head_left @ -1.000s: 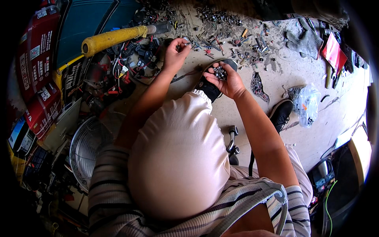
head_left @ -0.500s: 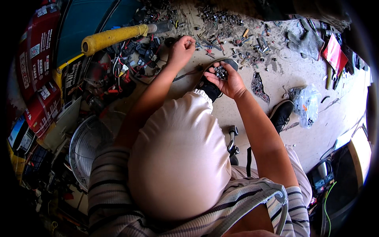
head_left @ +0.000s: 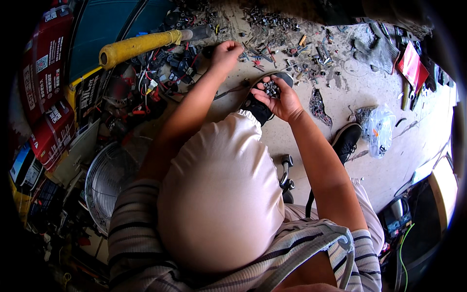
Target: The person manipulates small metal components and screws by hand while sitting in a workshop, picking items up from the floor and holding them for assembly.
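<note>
My right hand is cupped palm up above my shoe, cradling a small heap of metal nuts. Out to the left, low over the littered floor, my left hand has its fingers pinched together. What they hold, if anything, is hidden by the hand. Loose scraps, with red bits and thin metal pieces among them, lie just right of the left fingertips. Farther back is a scattered pile of small metal hardware.
A yellow-wrapped tube lies at the left over a heap of black parts and wires. A wire fan guard stands near my left side. To the right are a grey glove and a clear plastic bag.
My left hand has shifted slightly to the right, its fingers still pinched. The right hand with the nuts has stayed in place.
</note>
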Motion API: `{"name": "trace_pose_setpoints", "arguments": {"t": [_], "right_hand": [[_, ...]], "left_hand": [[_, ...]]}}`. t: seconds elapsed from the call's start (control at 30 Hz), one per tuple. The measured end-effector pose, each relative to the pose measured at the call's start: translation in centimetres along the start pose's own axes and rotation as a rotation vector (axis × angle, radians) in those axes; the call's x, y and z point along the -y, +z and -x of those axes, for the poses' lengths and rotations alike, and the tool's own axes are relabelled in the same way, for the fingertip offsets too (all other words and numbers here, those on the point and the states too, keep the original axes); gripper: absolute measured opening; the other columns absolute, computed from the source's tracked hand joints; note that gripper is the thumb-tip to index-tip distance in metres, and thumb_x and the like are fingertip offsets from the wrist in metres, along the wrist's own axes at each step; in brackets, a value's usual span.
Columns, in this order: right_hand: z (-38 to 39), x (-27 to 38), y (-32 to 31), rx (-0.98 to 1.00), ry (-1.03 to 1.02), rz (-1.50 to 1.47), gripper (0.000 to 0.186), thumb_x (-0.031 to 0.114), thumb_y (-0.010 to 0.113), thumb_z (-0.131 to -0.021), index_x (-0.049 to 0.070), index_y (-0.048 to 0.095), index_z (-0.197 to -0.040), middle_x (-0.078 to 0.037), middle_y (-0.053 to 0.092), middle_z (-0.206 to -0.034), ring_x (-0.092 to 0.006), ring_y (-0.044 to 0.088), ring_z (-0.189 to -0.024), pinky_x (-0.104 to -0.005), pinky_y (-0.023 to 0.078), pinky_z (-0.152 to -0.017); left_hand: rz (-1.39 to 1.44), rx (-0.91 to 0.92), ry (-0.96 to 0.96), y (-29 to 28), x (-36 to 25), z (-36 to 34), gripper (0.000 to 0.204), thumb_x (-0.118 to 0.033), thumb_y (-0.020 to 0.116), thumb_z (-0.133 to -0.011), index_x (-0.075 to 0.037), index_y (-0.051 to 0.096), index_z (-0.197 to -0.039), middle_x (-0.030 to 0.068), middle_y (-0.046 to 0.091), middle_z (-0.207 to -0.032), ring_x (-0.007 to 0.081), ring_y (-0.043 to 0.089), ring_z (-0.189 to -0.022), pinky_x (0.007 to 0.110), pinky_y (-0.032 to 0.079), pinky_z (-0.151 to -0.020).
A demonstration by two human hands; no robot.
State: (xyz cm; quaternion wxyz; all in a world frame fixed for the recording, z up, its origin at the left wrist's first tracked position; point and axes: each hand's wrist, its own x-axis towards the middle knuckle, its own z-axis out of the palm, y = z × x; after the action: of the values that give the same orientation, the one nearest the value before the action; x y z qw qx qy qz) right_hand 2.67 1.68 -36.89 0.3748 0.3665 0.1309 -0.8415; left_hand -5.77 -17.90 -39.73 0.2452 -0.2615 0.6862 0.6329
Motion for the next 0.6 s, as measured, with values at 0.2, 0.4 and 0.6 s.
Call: {"name": "trace_pose_setpoints", "arguments": {"t": [0.2,0.4,0.6], "right_hand": [[0.0,0.0,0.0,0.014,0.001,-0.011,0.026,0.026,0.040,-0.095,0.003,0.051,-0.096,-0.016,0.061,-0.091,-0.0363,0.062,-0.095,-0.0403,0.056,-0.079],[0.0,0.1,0.1,0.006,0.012,-0.002,0.026,0.026,0.040,-0.095,0.003,0.051,-0.096,-0.016,0.061,-0.091,-0.0362,0.062,-0.094,-0.0400,0.056,-0.079],[0.1,0.1,0.2,-0.015,-0.002,-0.037,0.028,0.026,0.037,-0.095,0.001,0.050,-0.096,-0.020,0.060,-0.090,-0.0394,0.062,-0.092,-0.0419,0.056,-0.078]], "left_hand": [[0.984,0.403,-0.425,-0.8,-2.0,0.9,0.011,-0.008,0.053,-0.084,-0.003,0.047,-0.076,0.0027,0.047,-0.073,0.0113,0.044,-0.064,0.022,0.038,-0.056],[0.995,0.429,-0.426,-0.1,-3.2,1.5,0.010,-0.009,0.052,-0.085,-0.002,0.049,-0.079,0.0034,0.049,-0.075,0.0119,0.046,-0.066,0.022,0.039,-0.056],[0.485,0.291,-0.191,0.2,-1.9,1.3,0.015,-0.016,0.051,-0.089,-0.003,0.056,-0.085,0.0021,0.052,-0.072,0.0101,0.048,-0.062,0.021,0.039,-0.055]]}}
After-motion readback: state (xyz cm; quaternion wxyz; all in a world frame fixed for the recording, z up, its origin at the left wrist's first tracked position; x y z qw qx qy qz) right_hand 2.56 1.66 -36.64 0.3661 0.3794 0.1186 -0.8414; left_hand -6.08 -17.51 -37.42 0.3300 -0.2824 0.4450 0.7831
